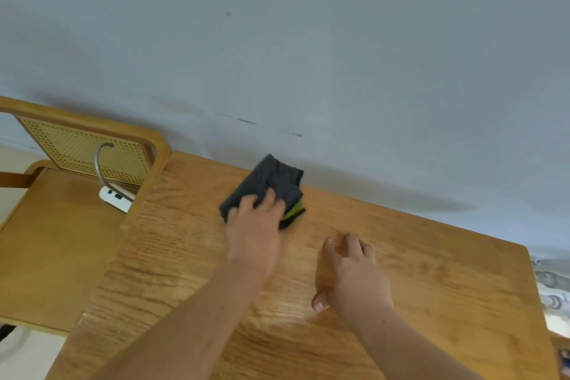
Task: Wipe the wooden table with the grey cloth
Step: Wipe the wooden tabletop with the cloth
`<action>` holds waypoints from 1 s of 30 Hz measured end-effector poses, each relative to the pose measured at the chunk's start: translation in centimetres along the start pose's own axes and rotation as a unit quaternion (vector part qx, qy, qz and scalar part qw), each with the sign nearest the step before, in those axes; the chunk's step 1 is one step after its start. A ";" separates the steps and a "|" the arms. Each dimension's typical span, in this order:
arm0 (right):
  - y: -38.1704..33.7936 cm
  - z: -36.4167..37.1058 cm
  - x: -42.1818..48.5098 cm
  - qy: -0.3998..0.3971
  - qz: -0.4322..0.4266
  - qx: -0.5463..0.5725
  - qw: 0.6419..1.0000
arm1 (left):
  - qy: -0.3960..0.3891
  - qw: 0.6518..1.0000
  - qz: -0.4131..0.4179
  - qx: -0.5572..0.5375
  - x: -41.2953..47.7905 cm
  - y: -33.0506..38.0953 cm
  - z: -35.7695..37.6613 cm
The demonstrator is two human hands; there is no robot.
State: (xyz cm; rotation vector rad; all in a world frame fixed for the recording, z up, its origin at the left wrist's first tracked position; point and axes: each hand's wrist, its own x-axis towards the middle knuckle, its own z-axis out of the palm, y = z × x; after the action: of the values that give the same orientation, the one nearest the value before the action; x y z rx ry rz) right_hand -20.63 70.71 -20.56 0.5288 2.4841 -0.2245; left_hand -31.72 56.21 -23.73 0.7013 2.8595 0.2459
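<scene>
The grey cloth (265,191), folded w/ a green edge showing at its right, is laid on the wooden table (431,271) near the far edge, by the wall (308,40). It is pressed flat under the left hand (254,233), fingers spread on top, not clenched. The right hand (351,274) is rested loose and relaxed on the wood, nothing gripped. A chair (77,145) is seen at left.

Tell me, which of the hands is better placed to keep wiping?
The left hand: it already lies flat on the grey cloth near the wall. The right hand rests empty on the wooden table, apart from the cloth.
</scene>
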 end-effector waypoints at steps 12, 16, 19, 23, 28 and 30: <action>0.9 0.7 -1.3 0.050 -0.022 0.043 0.998 | -0.029 0.999 0.025 -0.002 -0.6 2.6 0.5; 3.7 2.0 -3.1 0.084 -0.007 0.143 0.986 | -0.047 0.979 0.199 0.010 -3.3 5.8 2.7; 8.9 2.1 -4.6 0.091 0.021 0.118 0.989 | -0.057 0.972 0.227 -0.003 -0.6 5.0 2.2; 15.8 1.5 -5.4 0.051 0.124 0.087 0.987 | -0.015 0.998 0.066 -0.003 -0.5 9.6 2.2; 18.6 2.4 -5.3 0.024 0.156 0.107 0.982 | -0.068 0.952 0.298 0.012 -3.5 13.3 4.0; 18.7 2.6 -4.9 0.022 0.163 0.115 0.980 | -0.067 0.947 0.313 0.013 -1.7 12.2 3.7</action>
State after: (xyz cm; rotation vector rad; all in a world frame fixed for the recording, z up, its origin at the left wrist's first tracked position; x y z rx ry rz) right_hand -7.76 85.38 -20.60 1.0366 2.3803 -0.3741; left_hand -24.03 66.52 -24.62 1.5510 2.4301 0.2303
